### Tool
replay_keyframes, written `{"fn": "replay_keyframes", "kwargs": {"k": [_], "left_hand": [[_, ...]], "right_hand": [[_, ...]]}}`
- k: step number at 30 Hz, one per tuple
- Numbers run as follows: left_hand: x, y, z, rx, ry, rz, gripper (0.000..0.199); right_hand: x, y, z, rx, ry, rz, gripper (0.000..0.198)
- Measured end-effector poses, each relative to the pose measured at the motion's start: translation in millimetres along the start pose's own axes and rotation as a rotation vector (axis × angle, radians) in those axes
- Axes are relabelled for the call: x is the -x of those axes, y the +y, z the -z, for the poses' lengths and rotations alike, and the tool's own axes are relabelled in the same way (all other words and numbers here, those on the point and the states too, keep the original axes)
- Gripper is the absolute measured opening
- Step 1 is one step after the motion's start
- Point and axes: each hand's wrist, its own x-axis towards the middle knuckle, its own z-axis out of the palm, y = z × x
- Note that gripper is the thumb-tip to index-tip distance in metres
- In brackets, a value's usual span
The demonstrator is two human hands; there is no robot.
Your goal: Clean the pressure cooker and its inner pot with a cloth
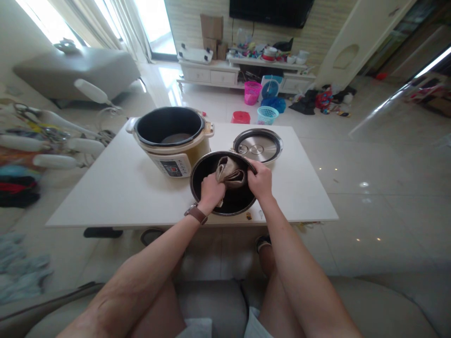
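A dark inner pot (234,202) is tilted toward me near the front edge of the white table. My right hand (260,180) grips its rim on the right side. Inside the pot, my left hand (212,191) is closed around a bunched brown cloth (230,172); the wrist wears a brown-strapped watch. Just left of the pot stands the electric pressure cooker (172,157), its top uncovered and its control panel facing me. Behind the pot on the right, a round lid (259,144) lies with its metal underside up.
The white table (127,197) spans the space before my knees. Beyond it on the floor are a turquoise basket (268,115), a red stool (241,117) and a pink basket (252,93). A lamp with white shades (56,162) stands left of the table.
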Motion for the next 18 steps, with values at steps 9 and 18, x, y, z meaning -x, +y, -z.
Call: {"fn": "replay_keyframes", "kwargs": {"k": [9,18], "left_hand": [[19,12,-20,-0.273,-0.311,-0.422,0.032],[6,-16,0,-0.379,-0.198,-0.254,0.028]], "right_hand": [[1,8,-1,-0.046,0.053,-0.001,0.048],[1,-3,4,0.023,-0.026,0.054,0.045]]}}
